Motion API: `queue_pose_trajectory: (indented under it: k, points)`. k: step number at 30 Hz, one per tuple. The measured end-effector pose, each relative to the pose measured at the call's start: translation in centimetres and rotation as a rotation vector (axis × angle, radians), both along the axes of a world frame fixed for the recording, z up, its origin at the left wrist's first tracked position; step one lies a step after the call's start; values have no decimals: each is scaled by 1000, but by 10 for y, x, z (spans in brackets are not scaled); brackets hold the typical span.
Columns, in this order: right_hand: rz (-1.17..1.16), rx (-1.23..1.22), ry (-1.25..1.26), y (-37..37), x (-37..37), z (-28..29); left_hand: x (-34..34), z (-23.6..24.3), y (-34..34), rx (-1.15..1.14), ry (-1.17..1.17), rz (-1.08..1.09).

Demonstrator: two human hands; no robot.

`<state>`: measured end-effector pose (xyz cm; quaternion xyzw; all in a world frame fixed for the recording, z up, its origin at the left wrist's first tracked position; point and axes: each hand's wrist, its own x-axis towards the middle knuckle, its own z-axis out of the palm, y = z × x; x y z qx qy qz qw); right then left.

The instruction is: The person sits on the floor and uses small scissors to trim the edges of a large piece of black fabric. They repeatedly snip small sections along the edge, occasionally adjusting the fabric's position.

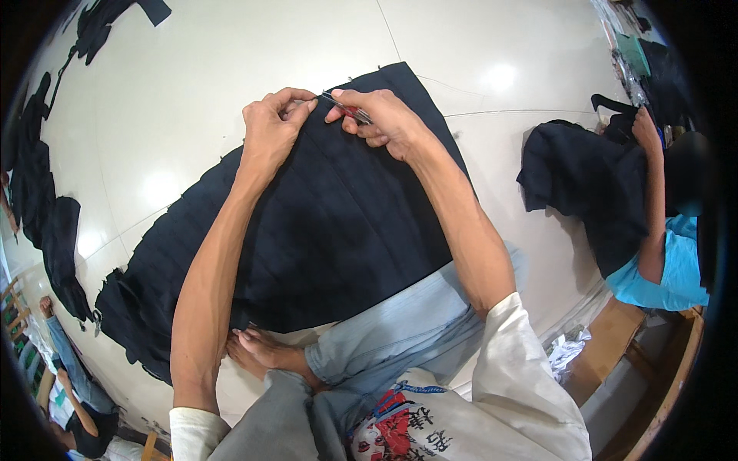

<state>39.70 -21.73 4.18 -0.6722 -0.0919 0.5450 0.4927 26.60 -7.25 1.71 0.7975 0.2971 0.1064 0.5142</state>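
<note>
A large dark navy or black cloth (338, 215) lies spread on the floor before me and partly over my legs. Fold-like lines run across it, and small tufts stick out along its far left edge. At that upper edge, my left hand (269, 127) is closed in a pinch on the cloth's border; any thread in the pinch is too fine to make out. My right hand (388, 123) is wrapped round small thread snips (356, 114) with some red on them. Their metal tip reaches close to my left fingertips.
Pale glossy tiles (254, 46) make up the floor. Dark cloth pieces (58, 223) trail along the left. At right a person in a blue sleeve (669, 265) handles another dark cloth (584, 177). Crumpled clear plastic (569, 349) lies beside a wooden frame (676, 388). Another person sits lower left.
</note>
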Motion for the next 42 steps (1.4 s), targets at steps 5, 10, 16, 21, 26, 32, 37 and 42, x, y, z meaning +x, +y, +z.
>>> queue_pose_trajectory:
  k: [5,10,16,21,26,32,37,42]
  points:
    - [4,-53,-79,4,-2,2,0,2,0,-43,30,12]
    - [-21,-28,-80,3,-3,0,0,1,0,-45,1,8]
    - [-22,-30,-92,2,-3,-2,-1,4,0,-45,16,6]
    - [-12,-16,-152,4,-5,-3,-2,-4,2,-16,-28,-17]
    - [4,19,-198,6,-6,-6,-3,-2,4,-52,38,-16]
    - [-25,27,-233,8,-8,-6,-4,0,3,-20,61,-37]
    - [-17,18,-207,7,-9,-7,-3,0,2,-10,43,-30]
    - [-4,-25,-167,7,-9,3,-5,-3,2,19,17,-37]
